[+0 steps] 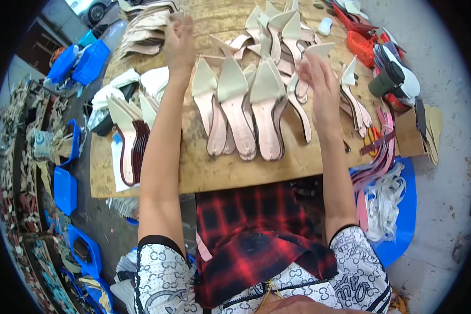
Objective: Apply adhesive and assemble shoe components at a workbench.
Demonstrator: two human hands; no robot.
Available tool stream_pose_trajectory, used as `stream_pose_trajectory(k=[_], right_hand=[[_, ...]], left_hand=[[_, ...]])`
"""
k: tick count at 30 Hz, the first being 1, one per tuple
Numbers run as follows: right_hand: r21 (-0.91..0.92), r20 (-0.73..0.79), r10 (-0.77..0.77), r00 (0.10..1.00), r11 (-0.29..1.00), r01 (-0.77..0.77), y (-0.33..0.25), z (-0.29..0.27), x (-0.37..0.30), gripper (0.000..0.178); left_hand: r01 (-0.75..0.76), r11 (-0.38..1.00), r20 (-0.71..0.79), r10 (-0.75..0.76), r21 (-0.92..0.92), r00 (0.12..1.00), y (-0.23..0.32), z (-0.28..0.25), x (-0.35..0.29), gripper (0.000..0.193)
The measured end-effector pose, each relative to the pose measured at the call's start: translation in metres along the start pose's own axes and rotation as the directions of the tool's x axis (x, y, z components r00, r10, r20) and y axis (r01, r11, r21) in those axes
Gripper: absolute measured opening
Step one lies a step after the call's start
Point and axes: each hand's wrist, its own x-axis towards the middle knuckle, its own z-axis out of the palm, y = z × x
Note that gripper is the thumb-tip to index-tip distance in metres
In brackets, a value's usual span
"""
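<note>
At the far left of the table, my left hand (179, 44) is raised with its fingers curled, beside a stack of pale pink shoe insoles (141, 34); what it grips, if anything, is hidden. My right hand (319, 78) hovers over the right side of the pile, its fingers loosely bent and apart. Just behind those fingertips shows the cream pointed toe of an insole (322, 49). Between my forearms, several pink insoles with cream pointed toes (235, 104) lie overlapping in a row, heels toward me. More such insoles (277, 31) are heaped farther back.
Dark red insoles (128, 152) with cream toes stand stacked near the left edge. On the right are another insole bundle (353, 99), orange-handled scissors (371, 140), a dark green cup (386, 79) and pink strips (384, 141). Blue bins (91, 63) stand on the floor to the left.
</note>
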Motion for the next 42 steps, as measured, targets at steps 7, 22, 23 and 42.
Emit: stream_pose_trajectory(k=[7,22,23,42], right_hand=[[0.016,-0.156,0.357,0.921,0.933,-0.359,0.027,-0.071,-0.089,0.029],[-0.118,-0.132,0.378,0.917,0.912,-0.393,0.074,-0.080,-0.139,0.024],[-0.117,-0.137,0.384,0.913,0.909,-0.399,0.073,-0.083,-0.137,0.024],[-0.115,-0.066,0.344,0.937,0.930,-0.350,0.063,-0.065,-0.148,0.023]], left_hand=[[0.430,0.541,0.374,-0.829,0.723,0.416,-0.083,0.020,0.040,0.109],[0.383,0.790,0.213,-0.528,0.479,0.822,-0.069,0.025,0.118,0.021],[0.429,0.821,0.251,-0.536,0.376,0.806,-0.057,0.025,0.126,0.023],[0.643,0.716,-0.165,-0.624,0.271,0.764,-0.197,0.006,0.081,0.032]])
